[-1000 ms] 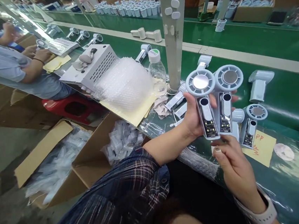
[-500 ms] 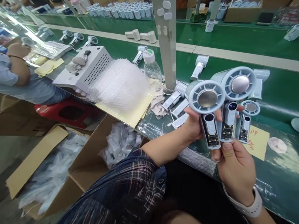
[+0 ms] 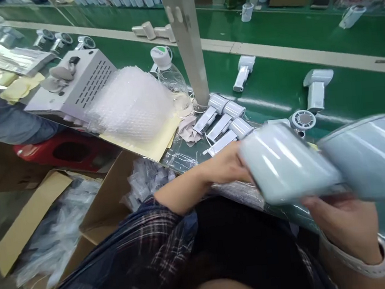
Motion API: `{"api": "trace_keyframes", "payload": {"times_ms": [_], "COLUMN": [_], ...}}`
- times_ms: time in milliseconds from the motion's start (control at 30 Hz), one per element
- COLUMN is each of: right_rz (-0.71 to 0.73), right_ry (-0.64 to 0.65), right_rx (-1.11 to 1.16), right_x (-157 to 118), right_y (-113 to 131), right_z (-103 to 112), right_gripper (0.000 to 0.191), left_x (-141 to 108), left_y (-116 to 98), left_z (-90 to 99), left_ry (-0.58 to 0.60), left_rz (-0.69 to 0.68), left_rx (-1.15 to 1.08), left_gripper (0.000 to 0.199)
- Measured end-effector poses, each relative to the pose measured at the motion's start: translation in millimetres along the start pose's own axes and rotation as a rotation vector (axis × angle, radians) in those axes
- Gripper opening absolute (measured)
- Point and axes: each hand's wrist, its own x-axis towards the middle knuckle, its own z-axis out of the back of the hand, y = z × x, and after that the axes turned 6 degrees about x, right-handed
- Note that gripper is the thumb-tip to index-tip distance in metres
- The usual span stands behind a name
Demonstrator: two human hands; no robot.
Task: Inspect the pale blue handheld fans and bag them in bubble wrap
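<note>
Two pale-blue handheld fans are up close to the camera, blurred and turned so that their smooth barrel sides face me. My left hand (image 3: 226, 164) is closed at the left edge of the nearer fan (image 3: 286, 162), its fingertips hidden behind it. Below the fans, my right hand (image 3: 349, 220), with a white wristband, is closed by the right-hand fan (image 3: 374, 159); the handle it grips is mostly hidden. Beyond my left hand several more fans (image 3: 220, 128) lie side by side on the bench. Another fan (image 3: 303, 119), its round grille showing, is behind the held ones.
A post (image 3: 188, 45) rises from the bench beside a clear bottle (image 3: 174, 80), bubble wrap (image 3: 132, 107) and a grey vented box (image 3: 74, 83). Fans (image 3: 319, 89) lie on the green belt. Cartons of bagged parts (image 3: 64, 225) stand lower left. Another person sits at far left.
The two held fans have been tipped over and lifted toward the camera; their grilles and circuit-board handles are now out of sight. My hands have moved apart, and the view has shifted right.
</note>
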Motion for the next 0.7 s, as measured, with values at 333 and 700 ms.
{"api": "trace_keyframes", "payload": {"times_ms": [333, 700], "right_rz": [-0.165, -0.246], "right_ry": [-0.189, -0.142], "right_rx": [0.291, 0.280], "right_x": [26.2, 12.5], "right_y": [-9.3, -16.4], "right_z": [-18.1, -16.1], "right_gripper": [0.031, 0.041], "left_x": [-15.0, -15.0], "left_y": [9.4, 17.0], "left_z": [-18.1, -13.3], "left_ry": [0.069, 0.092], "left_rz": [0.002, -0.048], "left_rx": [-0.184, -0.063], "left_gripper": [0.070, 0.059]}}
